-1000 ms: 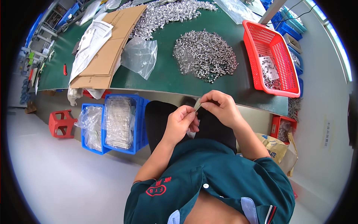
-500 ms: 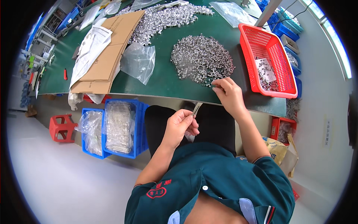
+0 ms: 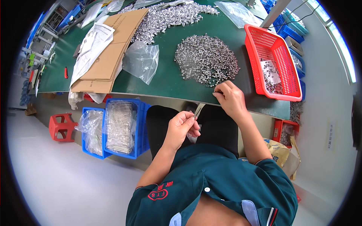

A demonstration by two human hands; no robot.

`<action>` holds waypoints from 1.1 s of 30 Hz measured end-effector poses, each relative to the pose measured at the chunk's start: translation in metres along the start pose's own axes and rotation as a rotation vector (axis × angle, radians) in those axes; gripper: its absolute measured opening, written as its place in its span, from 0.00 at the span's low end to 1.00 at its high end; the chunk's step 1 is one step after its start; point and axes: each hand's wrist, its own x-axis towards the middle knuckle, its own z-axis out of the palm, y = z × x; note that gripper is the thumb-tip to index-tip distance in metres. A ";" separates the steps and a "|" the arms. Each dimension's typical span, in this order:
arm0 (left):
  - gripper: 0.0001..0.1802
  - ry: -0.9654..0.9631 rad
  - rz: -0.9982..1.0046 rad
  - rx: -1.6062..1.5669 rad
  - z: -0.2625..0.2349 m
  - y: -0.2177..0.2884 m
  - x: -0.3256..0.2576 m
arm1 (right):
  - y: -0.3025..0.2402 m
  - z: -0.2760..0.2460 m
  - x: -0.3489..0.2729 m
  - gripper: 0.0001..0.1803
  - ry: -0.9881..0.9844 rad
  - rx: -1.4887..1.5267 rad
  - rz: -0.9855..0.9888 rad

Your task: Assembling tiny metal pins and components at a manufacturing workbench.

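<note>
Above my lap, my left hand (image 3: pixel 181 127) pinches a thin, metallic-looking piece (image 3: pixel 195 116) between thumb and forefinger; its full shape is too small to make out. My right hand (image 3: pixel 233 98) is over the near edge of the green table (image 3: pixel 166 81), just in front of a pile of small silvery metal rings (image 3: pixel 205 58). Its thumb and forefinger are closed together, and whatever lies between the tips is hidden. A few loose rings lie at the pile's near edge, close to those fingertips.
Right of the pile stands a red plastic basket (image 3: pixel 250 56) with small metal parts. Behind lies a larger heap of shiny metal pieces (image 3: pixel 169 19). Cardboard (image 3: pixel 109 56) and a clear plastic bag (image 3: pixel 141 62) lie leftward. Blue crates (image 3: pixel 141 130) and a red stool (image 3: pixel 62 128) stand below.
My right hand has drawn slightly back from the pile's edge, its fingertips closer together. My left hand holds nearly the same place. The view has shifted slightly.
</note>
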 end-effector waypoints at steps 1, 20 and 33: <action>0.08 -0.005 0.000 0.000 0.000 0.000 0.000 | -0.001 0.000 0.000 0.06 0.019 0.012 0.002; 0.07 0.027 0.063 0.160 0.010 0.001 -0.001 | -0.029 -0.005 -0.022 0.04 -0.404 1.480 0.765; 0.07 0.036 0.136 0.349 0.010 0.003 -0.005 | -0.030 -0.006 -0.029 0.03 -0.515 1.612 0.831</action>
